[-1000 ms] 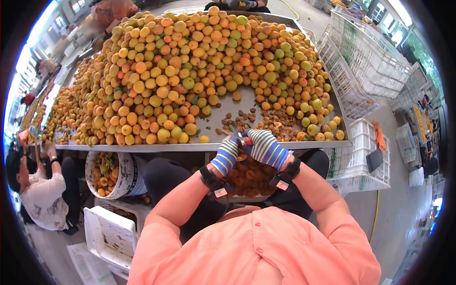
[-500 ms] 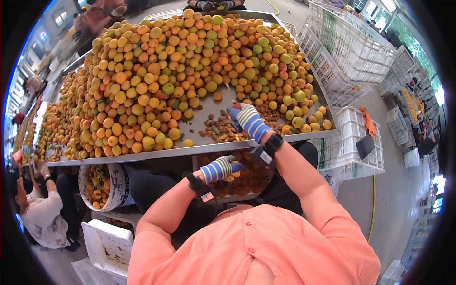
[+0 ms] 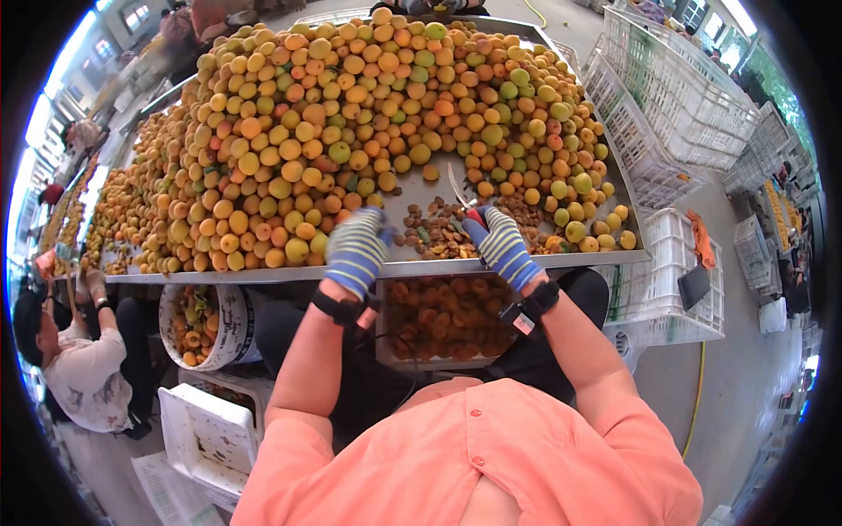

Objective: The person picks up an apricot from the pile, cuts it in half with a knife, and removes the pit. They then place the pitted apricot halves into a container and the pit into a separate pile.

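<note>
A large heap of orange, yellow and green fruit (image 3: pixel 289 140) covers the metal table (image 3: pixel 412 268). My left hand (image 3: pixel 358 252), in a striped blue glove, is over the table's front edge beside the heap; its fingers are smeared by motion. My right hand (image 3: pixel 504 241), gloved alike, is closed around the red handle of a knife (image 3: pixel 457 187), whose curved blade points up and away. Brown pits (image 3: pixel 431 230) lie between the two hands. Below the edge, a crate holds halved fruit (image 3: pixel 447 316).
A white bucket (image 3: pixel 219 337) of fruit scraps and a white tub (image 3: pixel 210 436) stand at the lower left. Another person (image 3: pixel 88 377) sits at the far left. White crates (image 3: pixel 675 96) are stacked at the right, with another crate (image 3: pixel 671 302) nearer.
My left hand has risen from above the lower crate to over the table edge. My right hand has come nearer the edge, the knife blade now plainly visible. The view has shifted slightly.
</note>
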Motion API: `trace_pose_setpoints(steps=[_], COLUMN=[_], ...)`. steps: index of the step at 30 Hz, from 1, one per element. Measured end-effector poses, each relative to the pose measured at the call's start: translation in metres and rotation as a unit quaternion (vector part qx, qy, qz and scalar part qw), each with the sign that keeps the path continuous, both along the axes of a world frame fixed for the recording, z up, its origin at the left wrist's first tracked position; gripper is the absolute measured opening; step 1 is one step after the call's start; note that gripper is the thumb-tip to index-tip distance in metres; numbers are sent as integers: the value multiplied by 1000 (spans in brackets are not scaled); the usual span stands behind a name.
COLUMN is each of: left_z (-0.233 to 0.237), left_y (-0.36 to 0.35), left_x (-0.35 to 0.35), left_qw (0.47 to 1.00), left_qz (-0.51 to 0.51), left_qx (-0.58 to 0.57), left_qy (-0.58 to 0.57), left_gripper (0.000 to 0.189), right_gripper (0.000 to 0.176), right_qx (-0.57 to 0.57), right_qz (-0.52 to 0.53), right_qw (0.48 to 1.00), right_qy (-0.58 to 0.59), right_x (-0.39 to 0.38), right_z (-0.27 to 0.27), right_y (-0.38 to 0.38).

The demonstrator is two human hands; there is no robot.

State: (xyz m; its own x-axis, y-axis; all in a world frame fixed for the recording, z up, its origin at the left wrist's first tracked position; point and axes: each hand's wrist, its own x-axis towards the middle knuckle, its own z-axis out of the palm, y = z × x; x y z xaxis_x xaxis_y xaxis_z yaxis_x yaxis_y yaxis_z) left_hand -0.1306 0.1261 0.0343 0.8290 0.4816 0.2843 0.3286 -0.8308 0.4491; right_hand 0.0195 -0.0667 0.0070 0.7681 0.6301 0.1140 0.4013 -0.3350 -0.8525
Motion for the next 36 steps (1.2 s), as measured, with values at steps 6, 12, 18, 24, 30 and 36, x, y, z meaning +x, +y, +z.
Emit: trace_pose_setpoints(steps=[6,12,18,24,30,36], left_z=[0,-28,-39,-9,1,-6], left_y=[37,36,42,6,-10,-20], left_x=[-4,0,13,10,22,25], left_qw=[950,952,973,556,457,491], left_qz=[92,62,32,-163,-240,-205], left_qx=[146,122,-227,-802,-838,-823], left_qy=[261,273,13,-144,-173,-200], left_gripper=[42,44,38,40,44,40], right_gripper=[26,22,20,18,18,29], right_qx=[-4,31,50,198,257,231], right_qz=[32,55,69,104,128,125], right_qw=[997,996,996,911,875,935], right_qy=[-68,-69,39,347,390,237], right_x=[-12,-20,-27,-41,-54,-54], right_z=[10,10,14,56,69,56], right_y=[-11,-17,-19,-11,5,19])
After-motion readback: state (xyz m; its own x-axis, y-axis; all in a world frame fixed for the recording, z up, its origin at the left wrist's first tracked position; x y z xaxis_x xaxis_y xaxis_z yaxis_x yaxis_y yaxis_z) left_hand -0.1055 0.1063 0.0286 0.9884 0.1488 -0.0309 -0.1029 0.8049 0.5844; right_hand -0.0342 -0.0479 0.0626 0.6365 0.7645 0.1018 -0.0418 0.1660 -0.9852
